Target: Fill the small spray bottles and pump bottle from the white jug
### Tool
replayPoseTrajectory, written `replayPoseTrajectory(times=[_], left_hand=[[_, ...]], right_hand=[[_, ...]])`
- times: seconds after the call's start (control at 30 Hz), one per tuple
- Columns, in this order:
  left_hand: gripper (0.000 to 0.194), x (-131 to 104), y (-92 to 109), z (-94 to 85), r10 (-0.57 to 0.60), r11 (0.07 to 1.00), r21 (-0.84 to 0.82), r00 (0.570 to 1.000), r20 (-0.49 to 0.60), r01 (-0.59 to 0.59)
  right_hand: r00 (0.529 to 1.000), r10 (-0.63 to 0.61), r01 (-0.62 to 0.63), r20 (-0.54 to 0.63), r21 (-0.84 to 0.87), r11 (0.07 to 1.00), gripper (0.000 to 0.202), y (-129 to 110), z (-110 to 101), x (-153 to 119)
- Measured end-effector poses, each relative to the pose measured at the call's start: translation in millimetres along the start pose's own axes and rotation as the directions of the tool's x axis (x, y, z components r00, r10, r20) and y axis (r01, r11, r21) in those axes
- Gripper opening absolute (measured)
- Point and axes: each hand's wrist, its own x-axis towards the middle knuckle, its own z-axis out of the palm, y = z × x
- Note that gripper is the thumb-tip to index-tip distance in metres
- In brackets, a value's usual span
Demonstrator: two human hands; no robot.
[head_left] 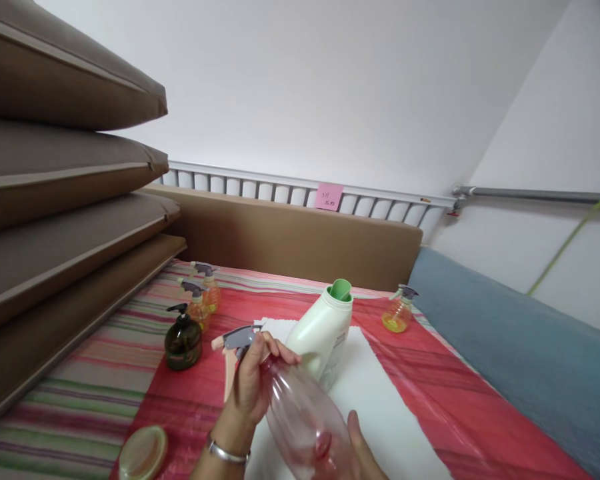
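A pink see-through spray bottle (300, 407) with a grey and peach trigger head lies tilted across the lower middle of the view. My left hand (257, 373), with a silver bangle on its wrist, is closed around its neck just below the trigger. Along the bottle's lower right side is my right hand (364, 453), its thumb showing and its other fingers hidden by the bottle. Directly behind stands a large white-green bottle (317, 330) with a green cap piece in its mouth, leaning to the right. White paper (375, 387) lies under both.
A dark green pump bottle (183, 341) and two small sprayers with yellow liquid (199, 312) stand on the left; another sprayer (398, 312) stands on the right. A round lid (143, 453) lies front left. Stacked brown cushions (70, 160) rise left, and a brown panel (290, 237) runs behind.
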Motion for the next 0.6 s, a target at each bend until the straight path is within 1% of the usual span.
replayPoseTrajectory(times=[0.03,0.07,0.1,0.13,0.17,0.2,0.23,0.27,0.3,0.37,0.4,0.43,0.47,0.53,0.6], left_hand=[[0.034,0.8,0.3,-0.1,0.018,1.0,0.015,1.0,-0.021,-0.018],[0.034,1.6,0.6,0.0,0.029,0.999,0.027,0.999,-0.038,-0.028],[0.034,2.3,0.8,0.2,0.033,0.999,0.035,0.998,-0.049,-0.031],[0.034,2.8,0.9,0.6,0.033,0.999,0.038,0.998,-0.052,-0.031],[0.035,3.1,1.1,1.0,0.03,0.999,0.039,0.998,-0.047,-0.028],[0.035,3.2,1.2,1.4,0.029,0.999,0.044,0.999,-0.037,-0.028],[0.035,3.1,1.3,1.6,0.028,0.998,0.055,0.999,-0.024,-0.027],[0.036,2.8,1.4,1.7,0.029,0.997,0.068,0.999,-0.015,-0.028],[0.036,2.6,1.4,1.7,0.034,0.996,0.079,0.999,-0.012,-0.033],[0.036,2.1,1.1,1.7,0.056,0.994,0.094,0.998,-0.029,-0.053],[0.035,1.9,0.8,1.8,0.069,0.993,0.098,0.997,-0.043,-0.064],[0.035,1.9,0.4,2.2,0.081,0.992,0.104,0.995,-0.053,-0.075],[0.034,1.8,-0.1,2.7,0.091,0.99,0.114,0.994,-0.057,-0.084],[0.032,1.7,-1.1,4.6,0.089,0.987,0.141,0.995,-0.046,-0.081],[0.029,1.3,-1.7,6.8,0.082,0.983,0.167,0.996,-0.027,-0.077]], right_hand=[[0.998,-0.067,0.067,-0.014,-0.028,0.997,0.083,0.4,-1.7,0.4],[0.99,-0.141,0.139,-0.028,-0.071,0.988,0.087,0.7,-4.1,0.6],[0.983,-0.181,0.177,-0.026,-0.115,0.978,0.092,0.7,-7.2,0.8],[0.982,-0.189,0.185,-0.009,-0.151,0.971,0.094,0.4,-10.4,1.2],[0.986,-0.164,0.165,0.019,-0.175,0.971,0.089,0.0,-13.6,1.8],[0.994,-0.096,0.104,0.056,-0.179,0.978,0.082,-0.6,-16.4,2.6],[0.995,-0.001,0.017,0.095,-0.165,0.986,0.078,-1.0,-18.7,3.6],[0.991,0.06,-0.042,0.117,-0.15,0.988,0.079,-1.3,-20.3,4.6],[0.991,0.068,-0.051,0.115,-0.141,0.989,0.081,-1.3,-21.3,5.3],[0.997,-0.012,0.023,0.076,-0.136,0.99,0.076,0.0,-22.1,5.5],[0.996,-0.076,0.082,0.047,-0.142,0.986,0.072,1.1,-22.1,5.2],[0.989,-0.143,0.145,0.019,-0.157,0.977,0.071,2.5,-21.9,5.1],[0.982,-0.188,0.185,0.001,-0.175,0.967,0.076,4.1,-21.4,5.6],[0.974,-0.227,0.219,-0.016,-0.209,0.953,0.083,6.8,-19.6,9.7],[0.974,-0.226,0.214,-0.018,-0.245,0.946,0.079,8.2,-17.3,17.3]])
